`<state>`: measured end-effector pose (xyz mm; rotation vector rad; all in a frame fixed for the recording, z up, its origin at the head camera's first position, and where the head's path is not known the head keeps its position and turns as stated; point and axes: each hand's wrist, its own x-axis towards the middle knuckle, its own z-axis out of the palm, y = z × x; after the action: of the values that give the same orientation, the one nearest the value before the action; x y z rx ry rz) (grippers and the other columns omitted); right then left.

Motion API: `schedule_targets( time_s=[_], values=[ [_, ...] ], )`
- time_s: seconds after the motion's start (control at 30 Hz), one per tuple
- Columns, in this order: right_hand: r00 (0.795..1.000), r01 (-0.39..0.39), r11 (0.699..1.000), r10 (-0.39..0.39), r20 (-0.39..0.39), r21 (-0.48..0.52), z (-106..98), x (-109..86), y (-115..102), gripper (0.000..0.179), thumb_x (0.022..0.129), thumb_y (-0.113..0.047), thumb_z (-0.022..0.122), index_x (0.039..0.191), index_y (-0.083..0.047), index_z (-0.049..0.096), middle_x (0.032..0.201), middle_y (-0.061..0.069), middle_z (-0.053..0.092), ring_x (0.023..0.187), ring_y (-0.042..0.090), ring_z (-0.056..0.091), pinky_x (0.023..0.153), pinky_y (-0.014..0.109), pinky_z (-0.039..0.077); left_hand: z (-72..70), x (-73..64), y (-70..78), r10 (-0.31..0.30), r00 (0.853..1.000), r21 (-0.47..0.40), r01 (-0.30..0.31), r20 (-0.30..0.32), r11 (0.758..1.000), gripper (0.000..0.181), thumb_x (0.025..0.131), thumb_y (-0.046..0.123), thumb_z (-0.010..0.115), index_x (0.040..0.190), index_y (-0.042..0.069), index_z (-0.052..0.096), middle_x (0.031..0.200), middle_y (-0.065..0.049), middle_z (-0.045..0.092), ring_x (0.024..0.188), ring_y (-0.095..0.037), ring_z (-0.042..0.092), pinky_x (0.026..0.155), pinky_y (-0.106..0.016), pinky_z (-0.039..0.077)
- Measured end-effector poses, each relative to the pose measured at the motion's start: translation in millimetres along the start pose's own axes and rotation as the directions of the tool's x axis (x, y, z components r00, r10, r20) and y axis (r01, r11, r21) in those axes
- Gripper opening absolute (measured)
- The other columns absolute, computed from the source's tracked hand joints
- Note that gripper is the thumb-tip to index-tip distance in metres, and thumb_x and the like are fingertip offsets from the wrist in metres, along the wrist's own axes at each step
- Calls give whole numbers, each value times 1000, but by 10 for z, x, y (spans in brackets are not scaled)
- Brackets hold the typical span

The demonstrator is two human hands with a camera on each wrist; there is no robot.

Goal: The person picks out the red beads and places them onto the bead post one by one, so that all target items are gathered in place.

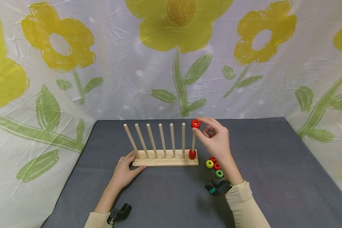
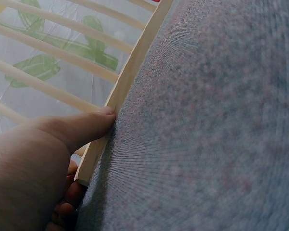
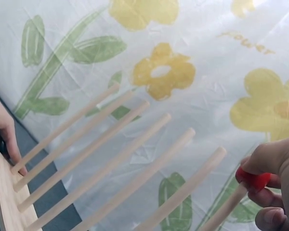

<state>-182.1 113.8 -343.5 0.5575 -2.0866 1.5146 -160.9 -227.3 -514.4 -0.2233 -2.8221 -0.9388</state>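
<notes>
Head view: we see a right hand (image 1: pixel 216 136) pinch a glossy red ring-shaped bead (image 1: pixel 195 123) atop the right-end round pale peg (image 1: pixel 193 144) of a pale wooden rack (image 1: pixel 165 162); keeping the bead level should help.

Left wrist view: the left hand (image 2: pixel 38 166) grips the rack's left end, thumb on its front edge, a hold we judge steadying; grey woven cloth (image 2: pixel 197 125) lies beneath the rack.

Right wrist view: thumb and fingers close on the bead; we see a pale sheet (image 3: pixel 209 62) with yellow flowers behind the rack.

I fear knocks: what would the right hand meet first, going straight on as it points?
The right hand would probably meet the next bare peg leftward, unless its red ring first catches on the end peg; depth is unclear.
</notes>
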Motion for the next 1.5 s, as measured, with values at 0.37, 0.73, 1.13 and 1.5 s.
schedule_targets(
  time_s=[0.37,0.73,1.13,1.5],
  values=[
    [1000,-1,1000,1,4,-17,4,-14,-2,29,85,5,80,113,5,75,90,16,62,55,20,39,48,23,30,0,-8,1,-5,1000,-4,5,-1,1000,80,89,40,80,145,-7,51,153,-24,42,128,-44,45,99,-62,40],
    [1000,6,999,-6,3,-33,6,-21,10,29,85,5,81,113,3,76,89,8,61,55,21,40,48,25,30,-4,-12,19,0,1000,5,0,-13,1000,78,89,39,81,144,-7,52,151,-25,45,126,-45,46,99,-62,40],
    [1000,-10,999,10,8,-35,2,-18,2,29,85,4,81,114,3,76,92,9,62,55,21,40,48,25,30,24,-2,-25,-3,1000,5,3,-6,1000,80,88,41,81,145,-6,51,153,-23,43,126,-43,47,99,-61,40],
    [1000,3,999,-3,9,-33,-4,-11,5,29,85,4,80,114,3,75,94,11,64,54,19,40,48,25,30,19,5,-10,2,1000,5,-2,-5,1000,80,88,40,81,145,-6,51,153,-24,43,126,-43,47,98,-61,41]
  ],
)
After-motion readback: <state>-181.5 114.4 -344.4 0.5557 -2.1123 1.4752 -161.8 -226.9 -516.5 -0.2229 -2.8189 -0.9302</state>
